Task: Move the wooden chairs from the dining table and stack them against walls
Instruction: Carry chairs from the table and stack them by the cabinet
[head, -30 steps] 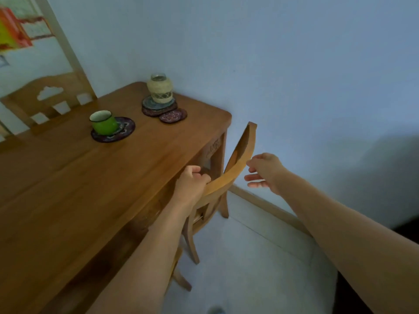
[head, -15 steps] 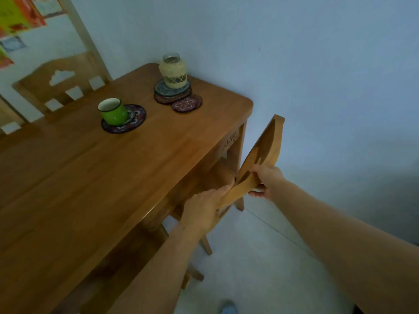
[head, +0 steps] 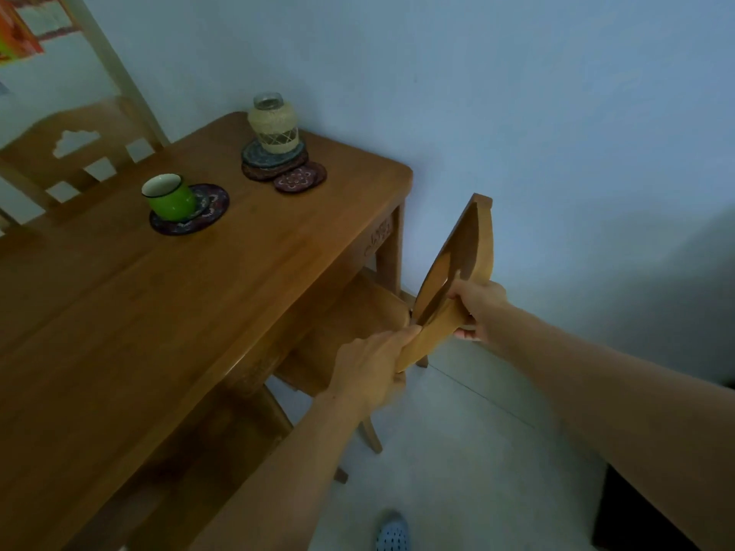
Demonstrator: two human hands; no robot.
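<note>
A wooden chair [head: 465, 248] stands at the near side of the wooden dining table [head: 167, 304], its seat partly under the tabletop, close to the pale blue wall. My left hand [head: 374, 367] grips the near end of the chair's curved top rail. My right hand [head: 477, 308] holds the rail further along, fingers curled round it from behind. A second wooden chair [head: 75, 153] with a cut-out back stands at the table's far side.
On the table sit a green mug [head: 169, 196] on a dark coaster and a twine-wrapped glass jar [head: 273, 123] on stacked coasters. Pale floor [head: 469, 463] opens to the right of the table. A blue perforated shoe [head: 391, 532] shows at the bottom edge, a dark object at bottom right.
My right hand closed onto the chair's top rail after hovering open beside it. The chair has slid out from the table, showing more of its seat.
</note>
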